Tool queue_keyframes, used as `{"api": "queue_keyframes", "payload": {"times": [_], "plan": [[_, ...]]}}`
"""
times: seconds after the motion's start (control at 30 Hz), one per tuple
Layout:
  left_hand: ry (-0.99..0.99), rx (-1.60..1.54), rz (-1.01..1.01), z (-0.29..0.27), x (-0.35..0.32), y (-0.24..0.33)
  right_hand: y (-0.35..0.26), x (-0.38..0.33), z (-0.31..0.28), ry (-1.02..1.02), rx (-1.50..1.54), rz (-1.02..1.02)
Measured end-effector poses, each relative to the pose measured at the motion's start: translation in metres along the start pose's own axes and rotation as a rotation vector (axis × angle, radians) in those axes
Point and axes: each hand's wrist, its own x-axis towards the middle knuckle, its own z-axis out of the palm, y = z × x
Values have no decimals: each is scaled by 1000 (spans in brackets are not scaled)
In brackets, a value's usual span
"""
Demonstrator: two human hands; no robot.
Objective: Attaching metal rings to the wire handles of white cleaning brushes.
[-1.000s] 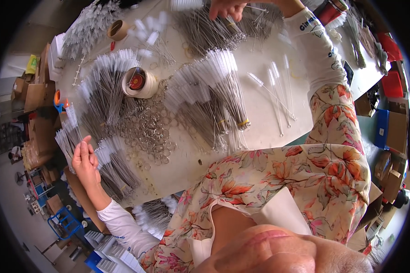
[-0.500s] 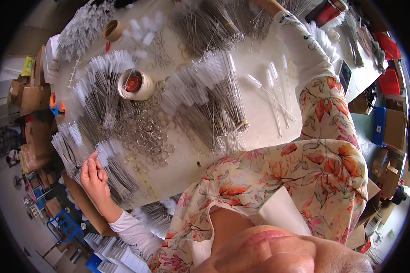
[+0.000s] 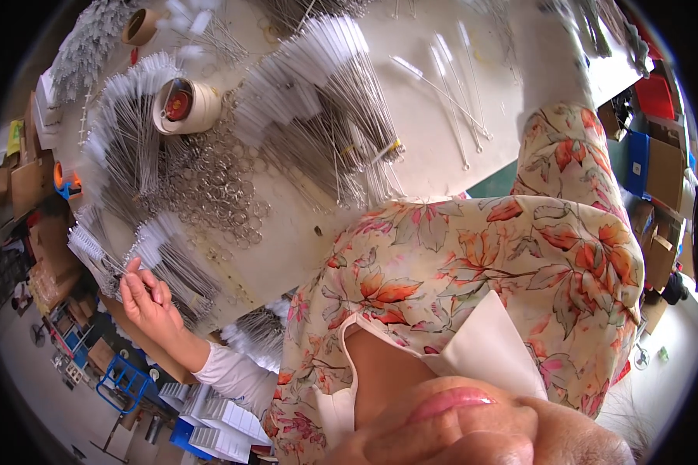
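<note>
Your left hand (image 3: 152, 302) is pinching at its fingertips (image 3: 135, 264), the other fingers (image 3: 163, 291) are curling beside that grip, your left forearm (image 3: 190, 350) is slanting in behind it, and your right arm (image 3: 564, 159) is extending forward well to its right.

The person wears a wide white pointed collar (image 3: 492, 349) of smooth, plain fabric, folded flat. Around and above the collar spreads a loose cream fabric garment printed with flowers (image 3: 473, 256): orange and red blooms, smaller pink ones, grey-green leaves, all drawn with thin dark outlines and stems. Just left of the collar, narrow white edging rims the open neckline. Up and right of the collar, the full floral right sleeve (image 3: 570, 151) meets a white right forearm cover (image 3: 554, 74), its details blurred. Far left of the collar, a wrinkled white left forearm sleeve (image 3: 236, 373) ends before the bare left hand (image 3: 151, 302).
</note>
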Motion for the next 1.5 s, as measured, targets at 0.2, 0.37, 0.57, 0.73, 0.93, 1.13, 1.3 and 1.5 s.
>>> {"api": "queue_keyframes", "payload": {"times": [0.2, 0.37, 0.57, 0.73, 0.93, 1.13, 1.3, 1.5], "plan": [[-72, -57, -41, 18, -18, -23, -110, -140, -39, -904, 86, -196], [-227, -266, -48, 56, -14, -38, -104, -215, -20, -1001, -16, -519], [-227, -217, 41, 111, -43, -37, -139, -163, -28, -860, 232, -103], [-335, -4, 265, 198, -25, -28, -177, -154, 31, -849, 1605, 708], [-430, 207, 498, 237, -7, -48, -217, -205, 55, -688, 1734, 929], [-243, -2, 866, 255, -8, -63, -197, -230, 2, -480, 1197, 773], [-425, 72, 974, 260, -34, -50, -217, -264, -15, -253, 1419, 1068], [-352, -56, 1083, 289, -63, -105, -205, -258, -24, -26, 1756, 1155]]}}
